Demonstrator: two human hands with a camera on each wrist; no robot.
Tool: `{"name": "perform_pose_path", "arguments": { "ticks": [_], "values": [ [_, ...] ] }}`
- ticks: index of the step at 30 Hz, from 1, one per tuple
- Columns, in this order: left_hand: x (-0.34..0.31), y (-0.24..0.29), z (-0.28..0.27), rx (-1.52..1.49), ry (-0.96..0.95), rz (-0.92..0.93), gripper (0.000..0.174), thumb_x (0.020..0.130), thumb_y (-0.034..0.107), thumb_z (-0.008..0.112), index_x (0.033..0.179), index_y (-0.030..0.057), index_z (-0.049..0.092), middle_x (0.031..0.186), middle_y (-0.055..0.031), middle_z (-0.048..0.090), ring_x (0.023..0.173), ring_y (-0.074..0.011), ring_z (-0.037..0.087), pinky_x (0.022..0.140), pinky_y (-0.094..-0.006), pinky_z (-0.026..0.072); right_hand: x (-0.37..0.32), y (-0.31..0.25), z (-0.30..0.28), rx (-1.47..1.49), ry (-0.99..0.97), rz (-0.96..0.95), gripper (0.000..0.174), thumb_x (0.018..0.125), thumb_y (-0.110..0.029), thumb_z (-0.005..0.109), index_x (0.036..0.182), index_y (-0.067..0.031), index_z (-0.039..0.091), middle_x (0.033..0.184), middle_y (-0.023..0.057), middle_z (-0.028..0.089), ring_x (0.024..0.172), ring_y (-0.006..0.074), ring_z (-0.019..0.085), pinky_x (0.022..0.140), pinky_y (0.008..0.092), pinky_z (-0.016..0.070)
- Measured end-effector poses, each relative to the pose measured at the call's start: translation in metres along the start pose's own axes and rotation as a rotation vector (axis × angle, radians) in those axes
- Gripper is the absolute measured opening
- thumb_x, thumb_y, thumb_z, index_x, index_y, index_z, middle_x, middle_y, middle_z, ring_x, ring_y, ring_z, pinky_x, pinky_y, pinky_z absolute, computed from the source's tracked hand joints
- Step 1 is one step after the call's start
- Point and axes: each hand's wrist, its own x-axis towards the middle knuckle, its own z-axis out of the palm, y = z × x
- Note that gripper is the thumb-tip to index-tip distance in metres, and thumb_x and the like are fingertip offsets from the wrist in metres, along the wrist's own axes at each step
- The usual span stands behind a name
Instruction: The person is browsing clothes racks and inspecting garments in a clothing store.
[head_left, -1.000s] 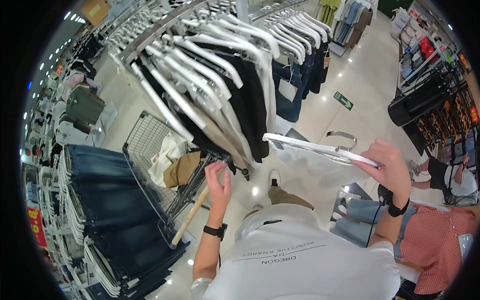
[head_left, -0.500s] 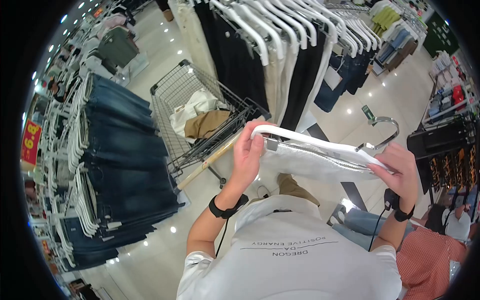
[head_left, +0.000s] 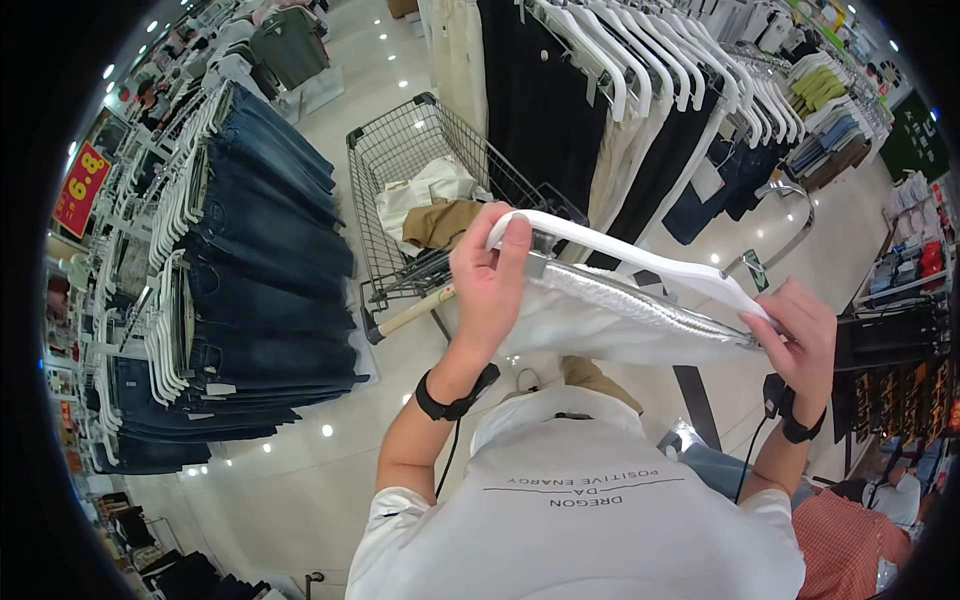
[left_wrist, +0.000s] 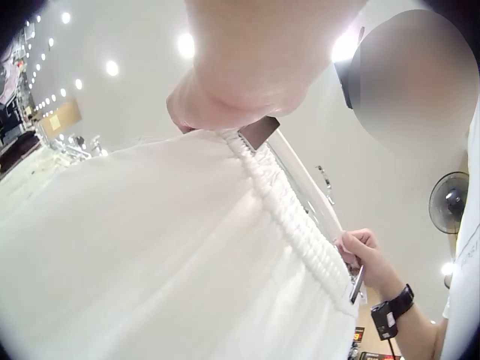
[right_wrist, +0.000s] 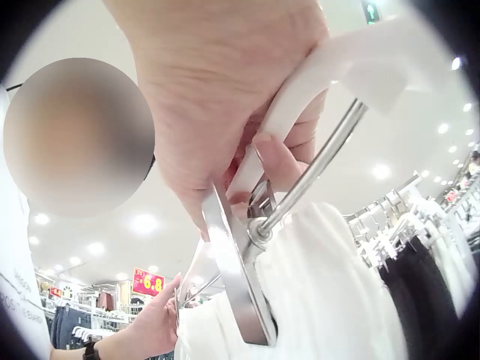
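Note:
Between my hands is a white clothes hanger (head_left: 630, 258) with a metal hook (head_left: 803, 225). My left hand (head_left: 488, 280) grips its left end, thumb on top. At the other end, my right hand (head_left: 800, 335) pinches the hanger near a metal clip (right_wrist: 238, 274). A white garment (left_wrist: 135, 240) with a gathered elastic waistband (left_wrist: 289, 210) hangs from the clips, another of which (left_wrist: 259, 133) shows beside my left hand in the left wrist view. The garment's lower part is out of sight in the head view.
A wire shopping cart (head_left: 389, 117) holding white and brown clothes (head_left: 440, 222) stands ahead left. Dark blue jeans (head_left: 270, 240) hang on a rack at the left. Black and cream trousers (head_left: 545, 110) hang ahead. A red checked garment (head_left: 845, 545) is at the lower right.
My left hand came from beside the cart to the hanger's left end and took hold of it. The hanger has moved nearer, and the view has turned, shifting cart and racks rightward.

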Motion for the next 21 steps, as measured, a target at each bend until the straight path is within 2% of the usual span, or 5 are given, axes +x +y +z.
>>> {"name": "perform_pose_path", "arguments": {
  "ticks": [5,10,17,20,21],
  "values": [
    [0.013,0.022,-0.023,0.275,-0.077,0.250,0.027,0.101,0.023,0.070,0.089,-0.0006,0.066,0.075,0.0008,0.057,0.069,-0.0047,0.046,0.060,-0.0212,0.0342,0.015,-0.010,-0.002,-0.068,0.003,-0.103,0.020,0.075,-0.006,0.086,0.086,0.0012,0.070,0.068,0.0069,0.057,0.059,0.0221,0.049,0.053,0.0338,0.0353],
    [0.019,0.041,-0.026,0.553,-0.194,0.360,0.023,0.088,0.014,0.083,0.075,0.0006,0.069,0.058,0.0022,0.056,0.050,-0.0045,0.044,0.046,-0.0227,0.0308,0.028,-0.008,0.002,-0.049,-0.036,-0.167,0.020,0.076,-0.008,0.086,0.085,0.0000,0.070,0.070,0.0074,0.056,0.061,0.0228,0.049,0.053,0.0349,0.0363],
    [0.008,0.052,-0.014,0.517,-0.116,0.238,0.026,0.089,0.014,0.083,0.072,0.0003,0.068,0.059,0.0013,0.058,0.051,-0.0045,0.046,0.048,-0.0219,0.0319,0.029,-0.003,-0.002,-0.055,-0.081,-0.115,0.023,0.076,-0.012,0.087,0.083,-0.0004,0.069,0.069,0.0076,0.055,0.061,0.0232,0.048,0.052,0.0350,0.0360],
    [0.007,0.054,-0.010,0.409,-0.115,0.190,0.020,0.090,0.015,0.081,0.087,-0.0007,0.071,0.067,0.0014,0.062,0.057,-0.0052,0.050,0.053,-0.0210,0.0389,0.022,-0.003,-0.002,-0.126,0.039,-0.120,0.024,0.075,-0.012,0.088,0.083,0.0003,0.068,0.070,0.0079,0.056,0.061,0.0223,0.049,0.052,0.0339,0.0356],
    [0.008,0.051,-0.007,0.180,-0.096,0.143,0.023,0.090,0.016,0.082,0.098,-0.0011,0.069,0.073,0.0011,0.065,0.063,-0.0060,0.055,0.059,-0.0209,0.0441,0.018,-0.003,-0.003,-0.142,0.108,-0.110,0.025,0.075,-0.011,0.088,0.083,0.0007,0.068,0.070,0.0078,0.056,0.061,0.0217,0.049,0.052,0.0332,0.0354]
  ]
}}
